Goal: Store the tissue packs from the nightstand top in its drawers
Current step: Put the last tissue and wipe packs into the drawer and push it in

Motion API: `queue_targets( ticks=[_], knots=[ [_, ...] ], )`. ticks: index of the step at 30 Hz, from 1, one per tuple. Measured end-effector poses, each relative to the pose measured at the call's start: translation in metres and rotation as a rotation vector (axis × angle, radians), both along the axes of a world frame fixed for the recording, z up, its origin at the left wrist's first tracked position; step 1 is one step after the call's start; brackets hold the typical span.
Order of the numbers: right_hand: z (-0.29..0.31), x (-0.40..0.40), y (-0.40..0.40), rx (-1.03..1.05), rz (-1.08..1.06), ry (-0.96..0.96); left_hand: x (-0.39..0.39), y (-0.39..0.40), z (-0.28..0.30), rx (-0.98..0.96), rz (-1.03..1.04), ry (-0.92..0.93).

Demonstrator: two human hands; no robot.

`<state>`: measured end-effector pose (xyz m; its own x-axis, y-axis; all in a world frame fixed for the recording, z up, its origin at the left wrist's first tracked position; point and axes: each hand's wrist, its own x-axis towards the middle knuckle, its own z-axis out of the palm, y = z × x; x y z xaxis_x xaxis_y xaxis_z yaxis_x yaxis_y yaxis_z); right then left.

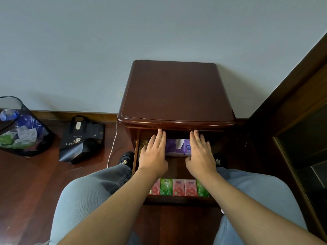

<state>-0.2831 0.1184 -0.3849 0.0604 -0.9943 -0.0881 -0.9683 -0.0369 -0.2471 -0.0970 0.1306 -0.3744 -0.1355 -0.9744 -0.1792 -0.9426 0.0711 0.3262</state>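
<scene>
A dark wooden nightstand (177,96) stands against the wall, its top bare. Its drawer (135,156) is pulled out toward me. A purple tissue pack (177,146) lies at the drawer's back. My left hand (154,152) and my right hand (200,151) lie flat with straight fingers on its left and right ends. Along the drawer's front runs a row of small tissue packs, pink ones (178,187) and green ones (166,186). At the drawer's left edge, something gold-patterned (143,145) peeks out.
On the wood floor to the left sit a black paper bag (81,138) and a mesh waste bin (19,128) with rubbish. A white cable (113,142) hangs beside the nightstand. A dark wooden frame (297,121) rises at the right. My knees flank the drawer.
</scene>
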Motion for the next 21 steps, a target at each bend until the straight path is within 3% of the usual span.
queue_targets(
  ticks=[6,13,16,21],
  knots=[
    [0.0,0.001,0.002,-0.022,-0.006,-0.042,0.003,0.004,0.002,-0.01,-0.006,0.014],
    [-0.004,-0.014,0.052,-0.329,0.075,-0.052,0.003,0.057,-0.01,-0.221,-0.055,0.068],
    [-0.018,-0.025,0.082,-0.219,0.184,-0.035,0.004,0.089,-0.023,-0.225,-0.075,0.089],
    [-0.037,-0.035,0.125,0.06,0.208,0.083,0.0,0.125,-0.04,-0.07,-0.1,0.105]
  ],
)
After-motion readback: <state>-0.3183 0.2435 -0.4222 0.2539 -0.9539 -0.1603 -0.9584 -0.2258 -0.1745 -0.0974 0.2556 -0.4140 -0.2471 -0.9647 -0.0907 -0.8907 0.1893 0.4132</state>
